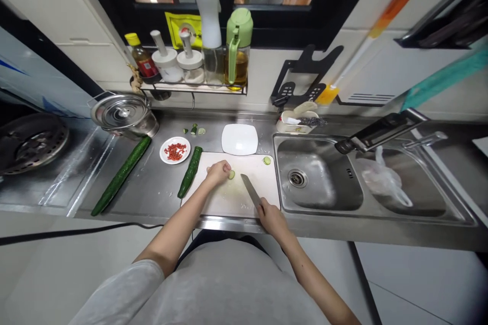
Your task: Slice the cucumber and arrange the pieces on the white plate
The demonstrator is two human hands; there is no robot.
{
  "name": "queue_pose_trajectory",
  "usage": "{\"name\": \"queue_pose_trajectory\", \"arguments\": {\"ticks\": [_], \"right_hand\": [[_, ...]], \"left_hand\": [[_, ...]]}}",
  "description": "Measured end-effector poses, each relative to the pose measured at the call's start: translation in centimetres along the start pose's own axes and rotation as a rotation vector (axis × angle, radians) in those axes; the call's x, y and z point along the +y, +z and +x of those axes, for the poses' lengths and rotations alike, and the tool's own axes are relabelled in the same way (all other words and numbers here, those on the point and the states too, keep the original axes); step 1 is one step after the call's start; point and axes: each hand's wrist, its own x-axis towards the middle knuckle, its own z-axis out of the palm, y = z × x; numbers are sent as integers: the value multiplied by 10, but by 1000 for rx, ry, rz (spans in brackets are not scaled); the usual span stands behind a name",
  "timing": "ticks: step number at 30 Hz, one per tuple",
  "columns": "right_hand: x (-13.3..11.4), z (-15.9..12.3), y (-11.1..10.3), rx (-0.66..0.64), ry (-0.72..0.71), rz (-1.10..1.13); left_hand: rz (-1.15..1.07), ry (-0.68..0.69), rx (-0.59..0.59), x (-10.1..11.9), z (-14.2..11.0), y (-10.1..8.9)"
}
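Note:
My left hand (pixel 218 172) is over the white cutting board (pixel 213 205), its fingers curled and closed around a short piece of cucumber (pixel 232 174) whose pale cut face shows at the fingertips. In my right hand (pixel 272 217) is the handle of a kitchen knife (pixel 250 189); its blade points away from me, apart from the cucumber piece. A few cucumber slices (pixel 267 161) lie at the board's far right corner. Along the board's left edge rests a dark green cucumber (pixel 189 172) with one end cut off.
A white plate (pixel 239 139) sits behind the board. To the left are a dish of chopped red pepper (pixel 175 151), cucumber ends (pixel 194 129), a long whole cucumber (pixel 122 175) and a lidded steel pot (pixel 124 114). The sink (pixel 320 198) borders the board's right side.

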Motion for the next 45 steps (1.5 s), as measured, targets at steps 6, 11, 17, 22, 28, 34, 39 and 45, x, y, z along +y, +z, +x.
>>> {"name": "queue_pose_trajectory", "arguments": {"ticks": [6,11,17,22,28,34,39,45], "right_hand": [[-10,-8,-3,-18,-20,-26],[-17,-10,-4,-56,-59,-62],[-26,-7,-5,-54,-97,-109],[-32,-5,-10,-74,-113,-131],[-36,-2,-13,-102,-99,-126],[-37,0,-15,-101,-114,-133],[-39,4,-15,-141,-104,-125],[-40,6,-6,-147,-109,-129]], "left_hand": [[72,6,-54,-2,-13,18],[213,23,-19,-8,-11,19],[243,34,-2,-14,-8,19],[218,33,-15,-16,-6,21],[208,23,-15,-18,-3,22],[208,17,-20,-18,-2,22],[212,18,-18,-18,-2,23],[216,12,-14,-20,0,25]]}}
